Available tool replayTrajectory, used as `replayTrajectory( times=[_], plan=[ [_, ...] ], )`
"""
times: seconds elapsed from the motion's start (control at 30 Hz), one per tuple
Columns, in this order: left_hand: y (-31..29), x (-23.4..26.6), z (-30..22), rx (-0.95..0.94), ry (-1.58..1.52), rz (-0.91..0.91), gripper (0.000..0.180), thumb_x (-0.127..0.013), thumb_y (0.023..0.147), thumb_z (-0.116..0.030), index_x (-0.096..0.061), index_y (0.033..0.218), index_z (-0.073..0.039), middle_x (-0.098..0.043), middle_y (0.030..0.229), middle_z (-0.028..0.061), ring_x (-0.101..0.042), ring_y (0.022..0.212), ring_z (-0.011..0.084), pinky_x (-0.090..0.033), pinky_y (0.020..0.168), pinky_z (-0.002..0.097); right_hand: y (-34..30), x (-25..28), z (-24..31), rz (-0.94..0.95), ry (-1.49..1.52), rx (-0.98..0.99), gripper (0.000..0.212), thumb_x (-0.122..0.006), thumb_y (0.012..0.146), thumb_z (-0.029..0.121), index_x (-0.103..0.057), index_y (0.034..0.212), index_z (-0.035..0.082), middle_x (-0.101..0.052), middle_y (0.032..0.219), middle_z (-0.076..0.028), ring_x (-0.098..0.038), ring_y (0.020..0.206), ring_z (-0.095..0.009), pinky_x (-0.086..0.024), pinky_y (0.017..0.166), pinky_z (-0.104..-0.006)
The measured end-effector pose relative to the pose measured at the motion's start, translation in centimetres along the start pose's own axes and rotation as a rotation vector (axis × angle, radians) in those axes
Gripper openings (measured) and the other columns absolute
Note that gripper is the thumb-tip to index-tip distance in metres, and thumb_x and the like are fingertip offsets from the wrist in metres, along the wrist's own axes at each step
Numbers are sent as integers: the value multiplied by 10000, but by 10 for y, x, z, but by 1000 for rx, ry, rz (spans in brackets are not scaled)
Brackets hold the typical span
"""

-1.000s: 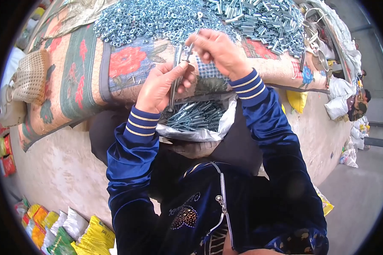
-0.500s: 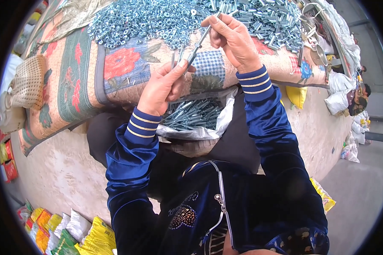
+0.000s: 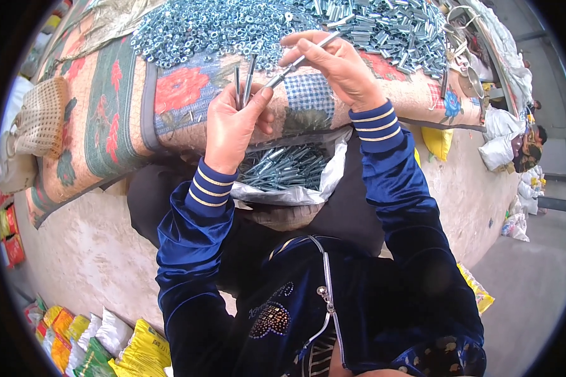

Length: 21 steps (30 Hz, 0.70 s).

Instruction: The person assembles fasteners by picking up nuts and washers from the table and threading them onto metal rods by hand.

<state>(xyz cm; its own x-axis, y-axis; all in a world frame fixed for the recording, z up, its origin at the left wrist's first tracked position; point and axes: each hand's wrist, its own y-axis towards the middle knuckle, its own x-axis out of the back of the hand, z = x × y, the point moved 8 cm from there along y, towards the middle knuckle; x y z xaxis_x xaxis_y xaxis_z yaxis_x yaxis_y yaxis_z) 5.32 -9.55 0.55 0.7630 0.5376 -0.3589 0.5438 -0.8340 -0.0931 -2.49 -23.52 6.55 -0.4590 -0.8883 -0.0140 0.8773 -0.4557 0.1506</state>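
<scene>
My left hand is closed around several metal bolts, two of them sticking up past the fingers. One more slanted bolt, with a sleeve on it, runs from the left thumb and fingertips up to my right hand. The right thumb and fingers pinch that bolt near its upper end. Below the hands, a white-lined basket between my knees holds a heap of assembled bolts. Beyond the hands lie a pile of nuts and a pile of metal sleeves.
A patterned blanket covers the raised work surface. At the left edge hangs a woven, perforated basket. Coiled straps lie at the far right. Filled sacks stand at the lower left, and white bags at the right.
The bolt between the hands has tilted closer to level. My left hand has turned more upright, so its other bolts show clearly. My right hand has moved slightly down.
</scene>
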Motion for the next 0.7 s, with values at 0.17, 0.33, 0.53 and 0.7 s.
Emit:
replayTrajectory(
  times=[0.17,0.33,0.53,0.7],
  plan=[
    [2,5,-3,-6,45,-38,175,-660,858,-146,-582,910,2,-601,640,49,-561,504,99,-468,456,219,-1,18,-9,-158,-567,-179,324,-604,902,301,-670,973,-8,-647,818,-50,-593,727,-74,-448,685,-196],
    [1,4,-1,5,-13,-40,175,-653,861,-139,-580,914,11,-602,651,52,-564,512,99,-465,455,214,1,7,-4,-112,-112,45,333,-631,880,313,-673,941,-11,-660,771,-55,-601,667,-88,-468,631,-216],
    [2,3,1,40,-9,-15,179,-654,859,-135,-577,910,19,-602,653,58,-560,504,99,-460,454,212,1,2,-6,-67,28,45,344,-604,898,325,-661,957,-10,-678,818,-72,-628,728,-99,-489,676,-223],
    [2,3,1,78,38,-6,186,-652,860,-142,-575,912,20,-602,650,63,-554,492,99,-450,450,206,-2,20,-20,-160,-400,-37,333,-574,923,290,-637,1036,-18,-669,819,-72,-629,753,-108,-491,708,-236]
  ],
)
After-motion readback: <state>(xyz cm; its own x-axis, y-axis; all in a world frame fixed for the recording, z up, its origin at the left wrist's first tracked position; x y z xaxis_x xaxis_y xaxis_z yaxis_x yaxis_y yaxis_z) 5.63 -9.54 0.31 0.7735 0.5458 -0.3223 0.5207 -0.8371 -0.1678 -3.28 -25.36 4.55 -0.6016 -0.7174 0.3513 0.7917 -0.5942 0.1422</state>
